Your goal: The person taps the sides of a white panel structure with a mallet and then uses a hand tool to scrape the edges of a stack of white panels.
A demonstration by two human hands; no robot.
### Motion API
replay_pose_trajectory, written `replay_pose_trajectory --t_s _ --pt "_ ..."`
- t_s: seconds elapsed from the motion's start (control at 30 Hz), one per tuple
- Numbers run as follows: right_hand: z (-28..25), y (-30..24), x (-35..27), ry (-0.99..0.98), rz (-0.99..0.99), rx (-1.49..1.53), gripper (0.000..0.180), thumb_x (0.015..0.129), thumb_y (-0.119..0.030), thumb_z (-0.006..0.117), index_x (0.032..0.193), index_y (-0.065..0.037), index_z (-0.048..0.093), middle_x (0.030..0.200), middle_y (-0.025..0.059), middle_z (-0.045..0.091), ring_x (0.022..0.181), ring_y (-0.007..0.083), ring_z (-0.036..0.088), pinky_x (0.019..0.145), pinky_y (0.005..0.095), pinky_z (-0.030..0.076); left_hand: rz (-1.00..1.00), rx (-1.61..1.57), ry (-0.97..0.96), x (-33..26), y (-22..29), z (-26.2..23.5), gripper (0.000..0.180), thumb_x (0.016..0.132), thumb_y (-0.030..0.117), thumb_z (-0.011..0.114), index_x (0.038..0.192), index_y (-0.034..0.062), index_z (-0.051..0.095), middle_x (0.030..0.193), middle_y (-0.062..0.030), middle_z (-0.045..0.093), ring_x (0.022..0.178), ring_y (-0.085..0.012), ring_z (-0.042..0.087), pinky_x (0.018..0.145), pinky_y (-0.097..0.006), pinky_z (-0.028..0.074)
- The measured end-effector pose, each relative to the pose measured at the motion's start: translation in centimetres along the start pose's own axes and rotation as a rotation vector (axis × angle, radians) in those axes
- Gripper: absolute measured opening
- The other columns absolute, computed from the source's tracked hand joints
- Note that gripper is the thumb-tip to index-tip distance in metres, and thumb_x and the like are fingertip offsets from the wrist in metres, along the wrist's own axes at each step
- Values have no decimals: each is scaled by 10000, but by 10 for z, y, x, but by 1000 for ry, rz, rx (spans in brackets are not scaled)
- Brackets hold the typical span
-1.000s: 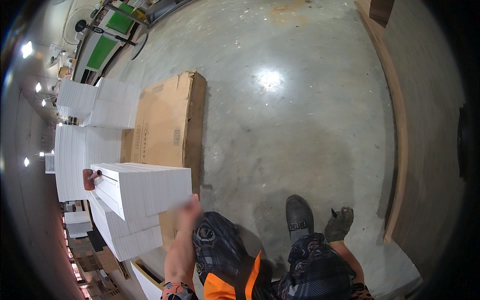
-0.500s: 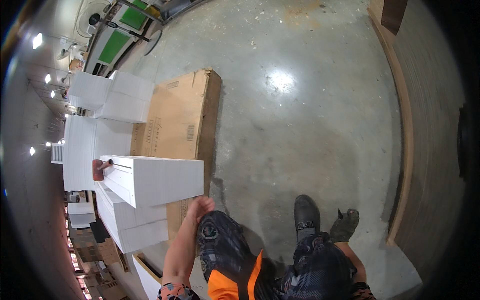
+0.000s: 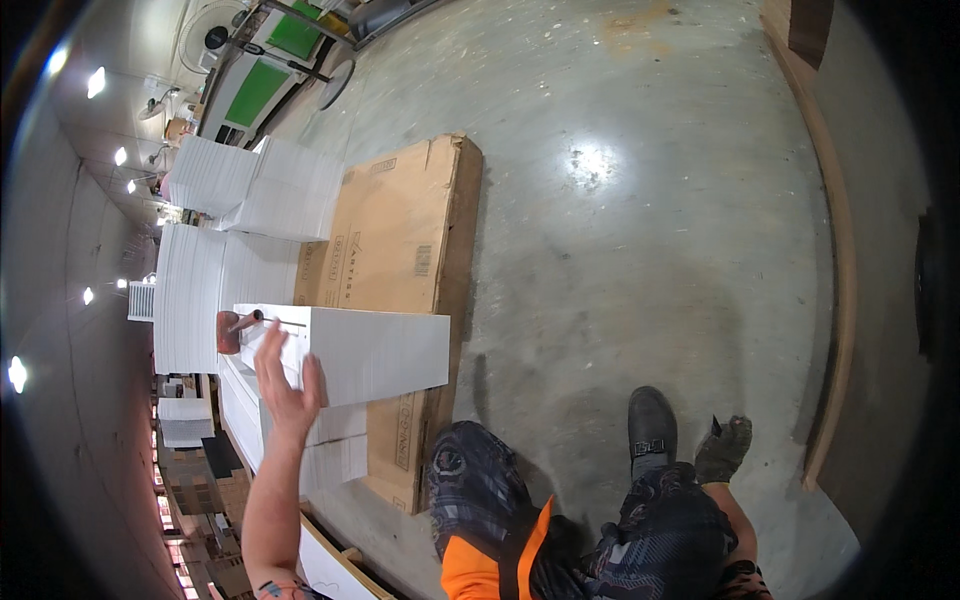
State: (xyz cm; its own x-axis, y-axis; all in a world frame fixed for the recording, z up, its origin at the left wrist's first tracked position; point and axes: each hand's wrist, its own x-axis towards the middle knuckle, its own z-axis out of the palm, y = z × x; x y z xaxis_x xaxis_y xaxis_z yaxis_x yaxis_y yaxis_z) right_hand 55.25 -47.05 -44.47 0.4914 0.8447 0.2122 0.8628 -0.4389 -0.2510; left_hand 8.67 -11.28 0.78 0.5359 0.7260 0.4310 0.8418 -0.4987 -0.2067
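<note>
My left hand [image 3: 288,385], bare, is over the near end of a stack of white panels [image 3: 380,350], its fingers stretched out and apart with nothing in them. Just beyond the fingertips a mallet [image 3: 230,333] with a reddish-brown head lies on the panels, its short handle pointing toward the hand. Down by my right knee is my right hand [image 3: 724,450] in a dark glove, fingers curled. A small dark pointed bit [image 3: 716,426] shows at its edge; whether it is held or part of the glove is unclear.
Under the panels lies a large flat cardboard box [image 3: 390,230]. More white panel stacks [image 3: 190,300] stand behind. A wooden-edged board [image 3: 840,260] runs along the right. A pedestal fan [image 3: 335,85] and a green-and-white machine [image 3: 255,95] stand far left.
My left hand has moved from beside my left knee, up and left over the white panels toward the mallet. The view has shifted slightly; my right hand stays by the knee.
</note>
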Motion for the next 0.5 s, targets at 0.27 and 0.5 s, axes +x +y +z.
replay_pose_trajectory --t_s 0.27,0.5 --pt "-7 -9 5 76 8 -17 333 823 -76 621 1123 7 502 1237 246 522 1253 455 451 1063 592 350 -432 -315 -230 1 -28 16 441 946 202 528 1334 1 463 1421 -215 456 1309 -346 406 1117 -432 294" --pt "-8 -11 4 24 37 -17 358 801 -70 612 1136 -23 492 1264 232 517 1256 452 454 1067 580 358 -378 -261 -249 -2 -36 17 406 957 202 504 1326 35 485 1425 -169 470 1283 -335 411 1115 -427 294"
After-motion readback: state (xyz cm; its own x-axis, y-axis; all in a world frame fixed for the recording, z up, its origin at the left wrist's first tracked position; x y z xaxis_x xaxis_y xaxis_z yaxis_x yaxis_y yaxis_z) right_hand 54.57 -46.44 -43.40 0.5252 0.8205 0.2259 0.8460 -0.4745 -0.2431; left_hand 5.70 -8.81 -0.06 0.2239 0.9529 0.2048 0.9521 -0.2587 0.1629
